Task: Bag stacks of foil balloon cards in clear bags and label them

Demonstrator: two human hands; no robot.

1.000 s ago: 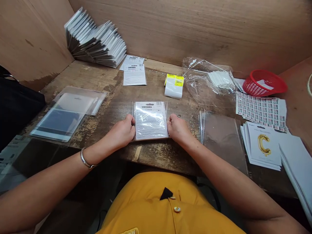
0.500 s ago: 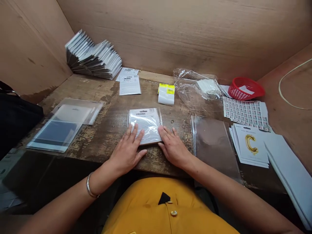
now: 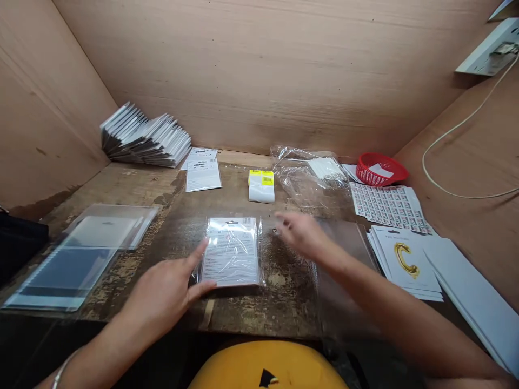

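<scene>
A printed card in a clear plastic sleeve [image 3: 232, 254] lies flat on the worn wooden table, text side up. My left hand [image 3: 164, 289] touches its left edge and lower left corner, with the index finger and thumb spread apart. My right hand [image 3: 298, 229] is off the card, to its right, blurred by motion, and its finger shape is hard to make out. Beyond the card is a white and yellow label strip [image 3: 261, 186].
Clear sleeves [image 3: 68, 265] lie at the left, below a fanned stack of packed cards [image 3: 144, 138]. At the right are a red basket [image 3: 381, 168], a sticker sheet [image 3: 389, 205], gold "C" balloon cards [image 3: 405, 259] and white sheets [image 3: 474, 286].
My right hand has left the card and moved up and to the right. My left hand has shifted to the card's left side. The view has tilted up.
</scene>
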